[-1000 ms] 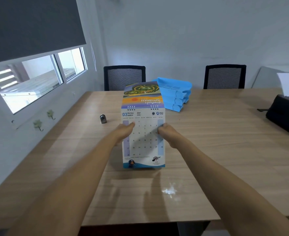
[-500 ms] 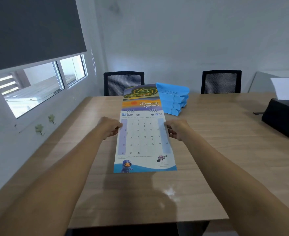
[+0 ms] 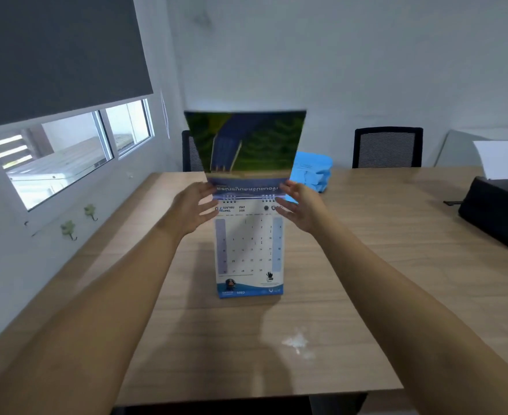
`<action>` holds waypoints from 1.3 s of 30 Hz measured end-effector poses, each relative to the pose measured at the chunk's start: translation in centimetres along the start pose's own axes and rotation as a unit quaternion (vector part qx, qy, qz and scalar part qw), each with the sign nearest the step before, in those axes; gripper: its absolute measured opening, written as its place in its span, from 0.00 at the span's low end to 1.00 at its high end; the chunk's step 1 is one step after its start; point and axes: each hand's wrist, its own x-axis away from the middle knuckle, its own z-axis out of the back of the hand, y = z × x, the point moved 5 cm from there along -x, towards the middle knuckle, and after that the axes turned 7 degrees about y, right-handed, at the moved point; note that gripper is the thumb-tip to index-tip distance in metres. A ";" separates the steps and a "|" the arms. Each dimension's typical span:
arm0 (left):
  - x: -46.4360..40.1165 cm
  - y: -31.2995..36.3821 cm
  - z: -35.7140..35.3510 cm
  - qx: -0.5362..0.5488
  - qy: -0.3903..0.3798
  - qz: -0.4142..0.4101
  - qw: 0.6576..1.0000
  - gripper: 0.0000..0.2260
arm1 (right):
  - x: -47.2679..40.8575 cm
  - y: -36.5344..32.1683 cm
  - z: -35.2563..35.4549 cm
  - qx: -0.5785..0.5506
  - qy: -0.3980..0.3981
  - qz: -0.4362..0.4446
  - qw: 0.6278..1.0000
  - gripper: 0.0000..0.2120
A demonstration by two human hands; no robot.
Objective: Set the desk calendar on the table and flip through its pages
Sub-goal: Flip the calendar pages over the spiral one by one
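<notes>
The desk calendar (image 3: 249, 250) stands upright on the wooden table (image 3: 396, 265), its April page facing me. Above the spiral binding a flipped page (image 3: 246, 145) with a green and blue picture rises nearly vertical and is blurred. My left hand (image 3: 194, 206) is at the left end of the binding and my right hand (image 3: 302, 205) at the right end. Both have spread fingers, with fingertips touching the raised page's lower corners. Neither hand is closed around anything.
A stack of blue folders (image 3: 314, 172) lies behind the calendar. A black printer (image 3: 498, 214) with a white sheet sits at the table's right edge. Two dark chairs (image 3: 387, 148) stand at the far side. The wall with a window and small hooks (image 3: 68, 230) runs along the left.
The March page, lifted by both hands at its sides, has swung up over the binding, and April now shows. My fingers have opened and moved up to the binding.
</notes>
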 end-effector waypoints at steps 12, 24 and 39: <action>-3.5 -0.8 -2.1 -0.603 -0.023 -0.191 0.774 0.30 | -2.9 1.9 -2.0 0.738 -0.034 0.229 0.633 0.31; -5.0 -1.7 -2.5 -0.614 -0.047 -0.189 0.764 0.30 | -4.9 2.6 -1.1 0.711 -0.039 0.251 0.655 0.34; -3.2 -9.7 -0.1 -0.286 0.031 -0.064 0.955 0.29 | -2.3 9.1 2.1 0.245 0.000 0.013 0.969 0.14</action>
